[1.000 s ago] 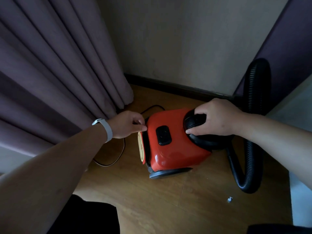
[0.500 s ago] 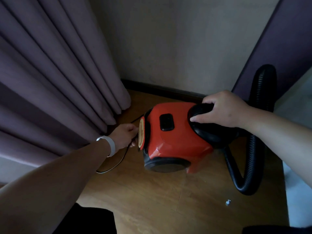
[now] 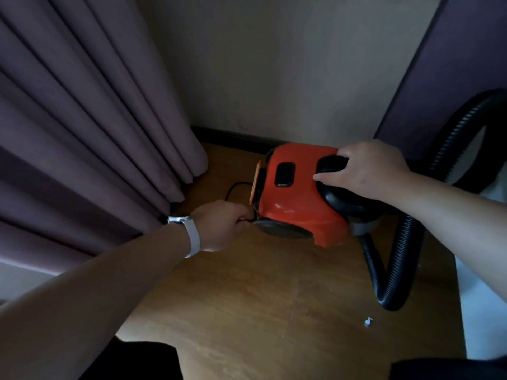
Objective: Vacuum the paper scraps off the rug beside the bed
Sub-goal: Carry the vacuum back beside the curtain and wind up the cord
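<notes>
A person looks down into a dim room corner, both bare forearms reaching forward. A red canister vacuum cleaner [image 3: 296, 198] sits on the wooden floor [image 3: 247, 311] just right of the picture's centre, its body tipped so that a dark round wheel shows low on the near side; whether it is lifted clear of the floor cannot be told.

The right hand [image 3: 367, 168], at 2 o'clock from the vacuum's middle, is wrapped around the black handle [image 3: 333, 163] on top. The left hand [image 3: 222, 224], at 8 o'clock from the vacuum, wears a white wristband [image 3: 193, 237] and pinches the thin black power cord [image 3: 233, 187] right where it leaves the machine's rear. Beyond the hand, the cord loops toward 10 o'clock, near the hem of a purple curtain [image 3: 96, 119].

A black ribbed hose [image 3: 395, 259] bends down from the vacuum at 4 o'clock. One small white paper scrap [image 3: 367, 322] lies on the bare floor at 5 o'clock. The rug is not clearly in view; a pale surface [image 3: 482, 311] at the right edge may be rug or bed.

The step looks like drawing out the cord. Done well, the right hand braces the body while the left pulls straight back from the opening, low and evenly, not sideways across the casing's edge. The loop should stay free of the wheel and the curtain hem.
</notes>
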`<state>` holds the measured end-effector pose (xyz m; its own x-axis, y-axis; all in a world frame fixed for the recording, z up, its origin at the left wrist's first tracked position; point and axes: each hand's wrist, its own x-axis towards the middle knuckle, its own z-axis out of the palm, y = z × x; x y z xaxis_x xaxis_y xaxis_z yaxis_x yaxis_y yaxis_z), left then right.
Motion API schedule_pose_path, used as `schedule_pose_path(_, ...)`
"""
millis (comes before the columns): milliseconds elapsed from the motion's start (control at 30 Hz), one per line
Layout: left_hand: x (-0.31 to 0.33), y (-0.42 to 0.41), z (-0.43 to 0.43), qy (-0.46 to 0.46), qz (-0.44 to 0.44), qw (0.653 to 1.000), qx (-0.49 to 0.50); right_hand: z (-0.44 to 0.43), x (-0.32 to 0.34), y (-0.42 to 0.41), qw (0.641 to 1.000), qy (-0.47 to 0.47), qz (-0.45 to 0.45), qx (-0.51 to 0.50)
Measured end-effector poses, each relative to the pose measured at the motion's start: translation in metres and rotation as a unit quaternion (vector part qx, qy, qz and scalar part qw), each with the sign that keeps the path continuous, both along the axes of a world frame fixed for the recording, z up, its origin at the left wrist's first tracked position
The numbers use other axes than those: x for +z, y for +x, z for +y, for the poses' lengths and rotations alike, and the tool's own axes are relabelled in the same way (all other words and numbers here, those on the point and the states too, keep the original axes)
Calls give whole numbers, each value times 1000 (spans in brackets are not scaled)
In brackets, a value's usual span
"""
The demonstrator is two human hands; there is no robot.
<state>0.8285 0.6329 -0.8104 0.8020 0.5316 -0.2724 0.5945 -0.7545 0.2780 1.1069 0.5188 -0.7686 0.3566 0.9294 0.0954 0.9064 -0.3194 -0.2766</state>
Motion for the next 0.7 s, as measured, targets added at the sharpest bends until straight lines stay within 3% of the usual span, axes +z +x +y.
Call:
schedule_pose_path(133,11,6,10,109,-35,992,-52,-1,-4,-8,999,-21,-4,24)
schedule_pose_path(300,7,-5,31,131,-67,989,-22,4,-3,-19,995,-36,1,96)
schedule_pose_path(700,-10,-24,55,-14,-151,984,97,2,9,-31,982,-44,45,180)
